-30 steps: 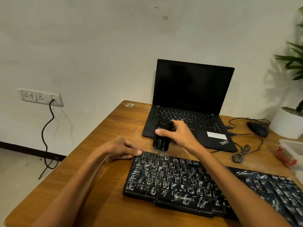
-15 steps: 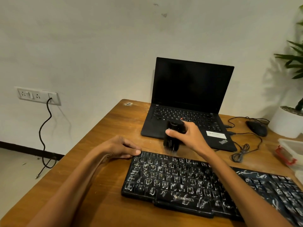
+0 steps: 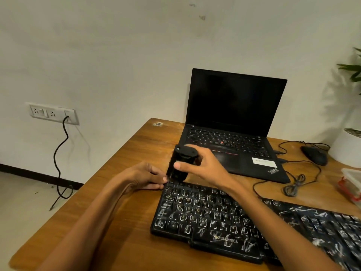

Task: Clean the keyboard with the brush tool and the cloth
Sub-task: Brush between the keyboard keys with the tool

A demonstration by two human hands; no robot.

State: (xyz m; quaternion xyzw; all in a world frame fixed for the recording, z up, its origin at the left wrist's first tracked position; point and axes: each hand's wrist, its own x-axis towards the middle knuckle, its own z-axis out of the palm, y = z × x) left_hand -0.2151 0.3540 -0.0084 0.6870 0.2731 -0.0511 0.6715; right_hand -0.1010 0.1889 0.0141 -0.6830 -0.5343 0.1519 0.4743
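Note:
A black keyboard [image 3: 205,214] smeared with white residue lies across the front of the wooden table [image 3: 125,222]. My right hand [image 3: 203,167] grips a black brush tool [image 3: 178,165] upright, its lower end over the keyboard's top left corner. My left hand [image 3: 146,176] rests on the table with its fingertips against the keyboard's left top edge. No cloth is in view.
An open black laptop [image 3: 232,132] stands behind the keyboard. To the right lie a black mouse [image 3: 314,155] with its coiled cable [image 3: 293,186], a white plant pot [image 3: 345,147] and a clear box with red clips [image 3: 351,184]. A wall socket [image 3: 52,113] with a hanging cord is on the left.
My right hand has carried the brush tool leftwards to the keyboard's top left corner, after it was further right half a second ago. My left hand has stayed at the keyboard's edge.

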